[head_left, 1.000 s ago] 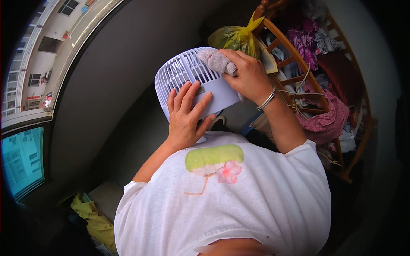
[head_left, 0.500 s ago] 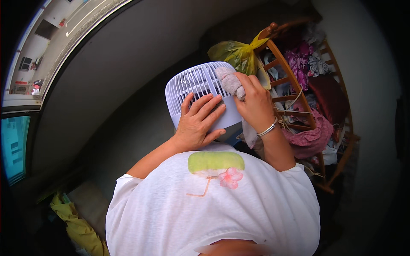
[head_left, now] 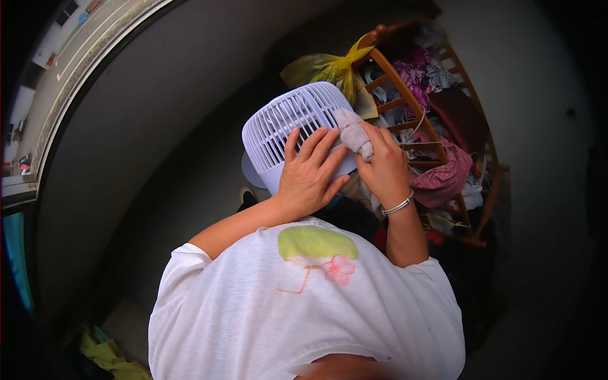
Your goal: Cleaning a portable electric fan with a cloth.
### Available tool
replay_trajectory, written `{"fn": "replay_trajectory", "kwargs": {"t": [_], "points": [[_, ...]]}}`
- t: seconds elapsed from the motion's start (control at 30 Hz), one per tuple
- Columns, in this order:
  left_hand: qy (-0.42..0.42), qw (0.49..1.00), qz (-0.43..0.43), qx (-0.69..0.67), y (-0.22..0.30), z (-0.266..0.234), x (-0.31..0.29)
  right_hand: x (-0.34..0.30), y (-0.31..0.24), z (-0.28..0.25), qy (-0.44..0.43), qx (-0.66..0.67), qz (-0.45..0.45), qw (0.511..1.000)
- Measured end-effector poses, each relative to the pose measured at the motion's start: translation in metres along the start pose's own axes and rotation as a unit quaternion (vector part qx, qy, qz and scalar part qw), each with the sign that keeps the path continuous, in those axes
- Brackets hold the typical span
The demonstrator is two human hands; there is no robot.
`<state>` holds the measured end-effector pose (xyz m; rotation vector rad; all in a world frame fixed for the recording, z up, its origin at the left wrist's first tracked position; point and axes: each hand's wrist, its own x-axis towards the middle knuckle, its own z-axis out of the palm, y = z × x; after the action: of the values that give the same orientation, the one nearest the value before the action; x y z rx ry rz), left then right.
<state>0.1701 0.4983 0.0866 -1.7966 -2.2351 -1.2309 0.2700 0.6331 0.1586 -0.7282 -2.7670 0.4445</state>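
Note:
A pale lavender fan (head_left: 286, 120) with a slatted grille is in front of me, tilted, its rounded top leaning to the right. My left hand (head_left: 308, 174) lies on the grille's near part, fingers spread and fingertips on the slats. In my right hand (head_left: 384, 166) is a bunched greyish-pink cloth (head_left: 353, 134), pressed against the fan's right edge. The cloth's lower end hangs beneath that hand. Below the fan's left side shows part of a round pale base (head_left: 252, 170); what joins it to the fan is hidden.
To the right lies a wooden rack (head_left: 405, 87) full of clothes and fabric, with a pink cloth (head_left: 444, 174) draped over its side. A yellow plastic bag (head_left: 335, 68) is tied at its far end. A window (head_left: 76, 69) is at left; yellow-green fabric (head_left: 111, 358) lies low left.
The fan has turned a little, its left side lower, and the round base and a foot now show beneath it. My right hand and the cloth have shifted slightly right and nearer along the edge.

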Motion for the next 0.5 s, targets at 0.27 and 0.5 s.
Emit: {"fn": "replay_trajectory", "kwargs": {"t": [0.27, 0.5], "points": [[-0.007, 1.000, 0.007, -0.029, -0.004, 0.002, 0.000, 0.046, 0.001, 0.019, -0.004, -0.002, 0.000, 1.000], [0.025, 0.999, 0.015, -0.043, -0.007, 0.000, 0.000, -0.008, 0.005, -0.002, 0.029, 0.050, -0.026, 0.998]]}}
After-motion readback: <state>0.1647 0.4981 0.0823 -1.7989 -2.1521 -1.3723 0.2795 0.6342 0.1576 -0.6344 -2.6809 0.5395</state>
